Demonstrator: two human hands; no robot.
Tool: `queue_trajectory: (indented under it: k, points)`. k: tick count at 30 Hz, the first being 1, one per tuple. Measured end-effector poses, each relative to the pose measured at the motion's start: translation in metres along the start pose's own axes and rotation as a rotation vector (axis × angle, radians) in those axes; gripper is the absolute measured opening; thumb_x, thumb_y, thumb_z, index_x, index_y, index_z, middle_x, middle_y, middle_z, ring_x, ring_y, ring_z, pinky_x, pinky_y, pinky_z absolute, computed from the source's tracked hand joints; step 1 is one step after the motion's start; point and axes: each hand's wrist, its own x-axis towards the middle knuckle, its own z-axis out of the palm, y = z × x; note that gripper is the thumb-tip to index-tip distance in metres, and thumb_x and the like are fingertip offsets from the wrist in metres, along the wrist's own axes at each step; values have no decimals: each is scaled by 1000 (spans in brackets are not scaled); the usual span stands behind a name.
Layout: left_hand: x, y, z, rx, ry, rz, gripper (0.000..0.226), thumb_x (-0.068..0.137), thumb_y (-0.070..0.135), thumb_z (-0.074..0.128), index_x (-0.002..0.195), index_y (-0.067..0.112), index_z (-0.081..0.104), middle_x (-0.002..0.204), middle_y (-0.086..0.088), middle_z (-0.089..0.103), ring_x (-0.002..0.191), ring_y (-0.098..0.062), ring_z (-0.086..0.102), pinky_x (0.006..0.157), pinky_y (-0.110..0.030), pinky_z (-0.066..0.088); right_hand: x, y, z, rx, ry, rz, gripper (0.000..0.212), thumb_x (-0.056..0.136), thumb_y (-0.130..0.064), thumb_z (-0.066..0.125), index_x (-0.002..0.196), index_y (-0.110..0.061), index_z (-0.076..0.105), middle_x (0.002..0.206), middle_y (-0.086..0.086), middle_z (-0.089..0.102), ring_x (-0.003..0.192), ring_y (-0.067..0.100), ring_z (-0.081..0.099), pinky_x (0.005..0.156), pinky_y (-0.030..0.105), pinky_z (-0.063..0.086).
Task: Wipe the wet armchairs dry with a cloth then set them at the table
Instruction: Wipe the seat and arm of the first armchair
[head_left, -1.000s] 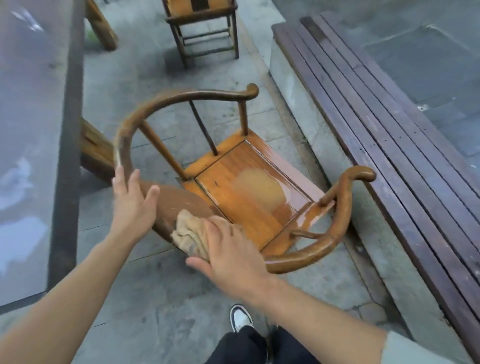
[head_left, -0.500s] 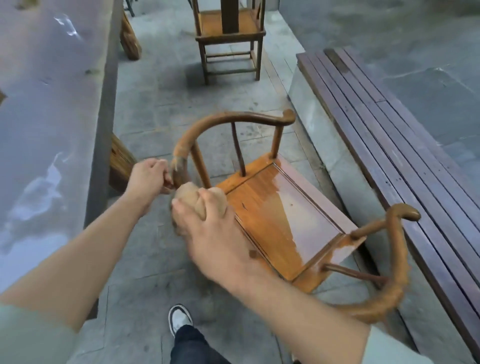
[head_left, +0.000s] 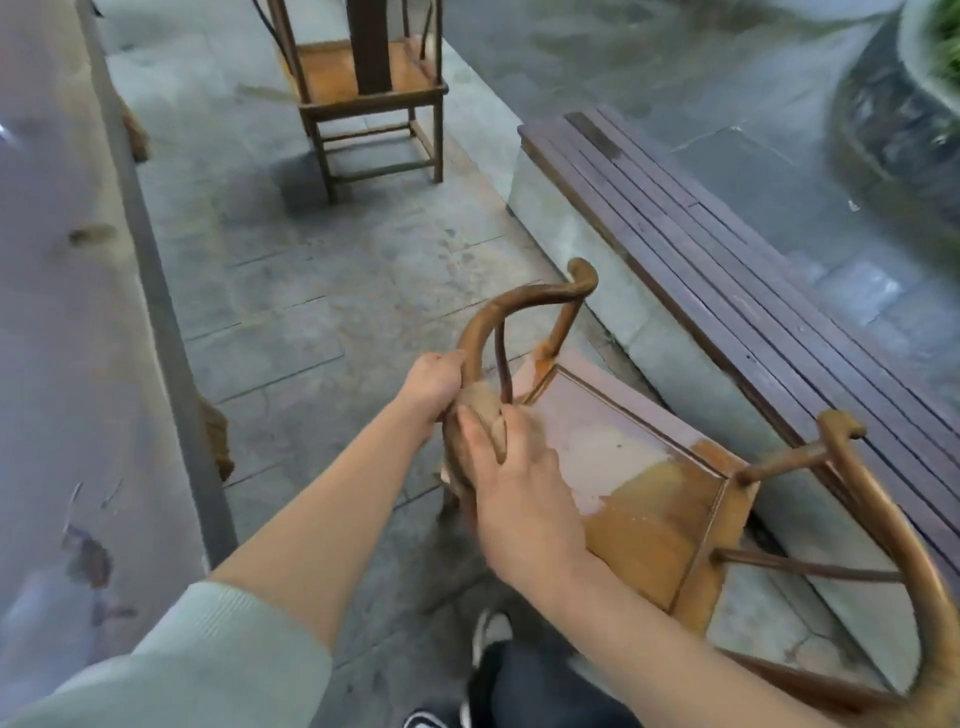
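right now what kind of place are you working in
Probably an outdoor courtyard or terrace seating area: grey stone paving slabs underfoot, a long dark slatted wooden bench on a stone base, and round-backed wooden armchairs beside a long grey table.

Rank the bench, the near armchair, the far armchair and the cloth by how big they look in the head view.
1. bench
2. near armchair; close to the camera, so its lead over the next is unsure
3. far armchair, partly cut off
4. cloth, mostly covered by the right hand

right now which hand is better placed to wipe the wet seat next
Right. The right hand already holds the cloth beside the seat; the left hand grips the armrest rail, steadying the chair.
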Motion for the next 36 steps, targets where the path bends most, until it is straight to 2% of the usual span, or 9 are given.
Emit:
queue_trajectory:
  k: [9,13,16,19,21,25,28,31,36]
  points:
    - [121,62,-2,-7,-208,-252,33,91,16,56,58,15,51,45,0,48,39,-15,44,45,-20,36,217,9,70,435,-145,559,69,93,-26,60,155,-25,29,155,21,16,136,49,30,107,58,36]
    - [172,90,28,65,-305,-211,18,96,19,55,88,8,68,83,-12,63,76,-24,59,72,-35,48,298,56,102,684,-107,992,75,94,-42,57,156,-41,15,161,13,6,134,46,30,110,56,32]
    - [206,107,57,184,-347,-170,29,101,14,45,111,-3,67,105,-18,68,94,-31,66,83,-46,57,341,85,114,853,129,1258,40,97,-61,29,136,-54,19,156,12,25,128,38,32,102,49,30]
    - [246,116,80,445,-465,-202,41,102,33,42,94,0,65,73,-18,62,57,-30,59,48,-35,48,370,111,123,691,190,1284,41,80,-63,13,120,-51,16,150,13,31,125,41,32,101,47,33]
    - [273,121,91,533,-610,-337,60,100,55,33,79,6,60,60,-16,57,47,-26,53,47,-28,45,389,132,134,562,221,1342,50,85,-62,22,132,-46,18,140,13,32,126,41,31,98,45,33]
    - [326,128,131,614,-864,-232,67,103,55,24,129,2,56,109,-25,64,90,-38,66,70,-40,58,416,188,149,569,209,1527,49,101,-47,47,148,-39,32,148,11,28,117,33,37,91,34,28]
    - [355,133,156,632,-965,-267,66,103,53,23,130,3,58,124,-25,63,110,-39,64,89,-50,55,426,211,148,590,245,1551,68,96,-33,62,155,-29,28,146,16,31,125,36,43,101,34,35]
    - [399,140,173,561,-902,-410,67,100,56,27,132,5,55,105,-29,63,71,-25,61,83,-50,58,435,229,149,614,273,1577,82,92,-33,71,158,-21,25,147,17,35,123,32,44,101,24,29]
    - [473,151,240,534,-753,-130,58,102,52,37,120,3,60,116,-21,65,98,-34,66,86,-47,58,451,268,160,463,220,1545,72,89,-43,70,151,-33,35,140,9,40,125,35,50,110,44,40]
